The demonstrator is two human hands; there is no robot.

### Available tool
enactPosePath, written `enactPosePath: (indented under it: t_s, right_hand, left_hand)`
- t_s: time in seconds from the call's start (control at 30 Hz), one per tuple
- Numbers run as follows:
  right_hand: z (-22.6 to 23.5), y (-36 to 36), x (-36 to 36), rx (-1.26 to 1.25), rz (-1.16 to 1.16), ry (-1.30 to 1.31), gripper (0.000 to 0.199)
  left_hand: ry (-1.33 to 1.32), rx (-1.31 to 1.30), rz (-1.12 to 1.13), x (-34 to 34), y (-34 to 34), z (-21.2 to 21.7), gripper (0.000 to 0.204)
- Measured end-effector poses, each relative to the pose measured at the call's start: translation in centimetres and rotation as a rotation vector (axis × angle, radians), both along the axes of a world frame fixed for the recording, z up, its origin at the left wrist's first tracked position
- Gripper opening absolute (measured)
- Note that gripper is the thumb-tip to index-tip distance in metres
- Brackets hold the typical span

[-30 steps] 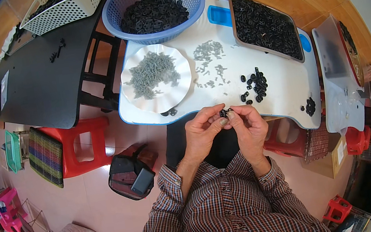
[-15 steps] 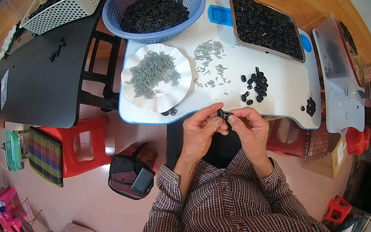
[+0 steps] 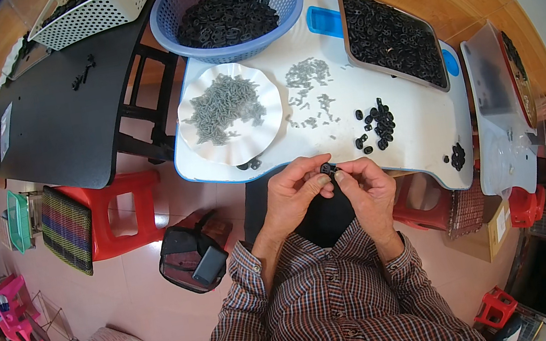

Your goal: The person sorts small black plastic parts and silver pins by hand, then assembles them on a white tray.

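Note:
Between the fingertips of both hands, just off the near edge of the white table [image 3: 357,157], is a small black plastic part [image 3: 327,168]. My left hand [image 3: 297,188] pinches it from the left, while my right hand [image 3: 366,188] pinches at its right side; the fingers partly cover it. Several loose black parts [image 3: 383,123] lie on the table beyond my right hand. A white wavy-rimmed plate [image 3: 273,124] at the left holds a heap of small grey pins [image 3: 224,107]. More grey pins [image 3: 306,74] are scattered right of the plate.
A blue basin [image 3: 233,52] of black parts stands at the back, beside a metal tray [image 3: 434,82] full of similar parts. A small black cluster [image 3: 457,157] lies near the right edge. At left are a black table [image 3: 59,126], a red stool [image 3: 123,215] and a bag [image 3: 190,255].
The black part has turned slightly between my fingertips, showing more of its face. Both hands stay in nearly the same place.

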State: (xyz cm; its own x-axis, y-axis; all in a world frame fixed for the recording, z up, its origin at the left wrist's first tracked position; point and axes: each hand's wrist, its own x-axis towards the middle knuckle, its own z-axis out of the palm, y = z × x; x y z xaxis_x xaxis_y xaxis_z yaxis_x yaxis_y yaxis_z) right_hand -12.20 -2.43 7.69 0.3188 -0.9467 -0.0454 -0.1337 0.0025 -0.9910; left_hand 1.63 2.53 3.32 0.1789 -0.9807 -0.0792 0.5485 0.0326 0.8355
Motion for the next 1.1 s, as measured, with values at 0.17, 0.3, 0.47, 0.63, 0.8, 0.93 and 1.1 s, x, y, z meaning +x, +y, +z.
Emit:
enactPosePath:
  t_s: [0.17,0.3,0.47,0.63,0.8,0.93,1.1]
  right_hand:
    - [-0.1,-0.1,0.1,-0.001,0.008,-0.002,0.007]
    - [-0.5,-0.2,-0.2,-0.012,0.019,0.011,0.007]
    - [-0.2,-0.2,-0.1,0.028,0.029,-0.015,0.007]
    - [-0.3,-0.5,-0.5,0.087,0.035,-0.012,0.009]
    - [0.1,-1.0,-0.8,0.202,0.086,0.000,0.014]
    - [0.2,-1.3,-0.9,0.239,0.094,0.036,0.015]
    - [0.1,-1.9,-1.6,0.374,0.164,0.009,0.015]
  left_hand:
    - [-0.118,-0.043,0.019,0.0,0.0,0.1,0.031]
    - [-0.166,-0.045,0.006,-0.1,-0.1,0.2,0.031]
    - [-0.173,-0.051,-0.001,-0.2,-0.1,0.1,0.030]
    - [-0.172,-0.054,-0.007,-0.3,-0.2,0.3,0.029]
    - [-0.189,-0.077,-0.002,-0.4,-0.1,-0.2,0.030]
    - [-0.129,-0.023,-0.009,-0.5,0.0,-0.4,0.028]
    - [-0.127,-0.009,-0.029,-0.2,0.1,-0.4,0.026]
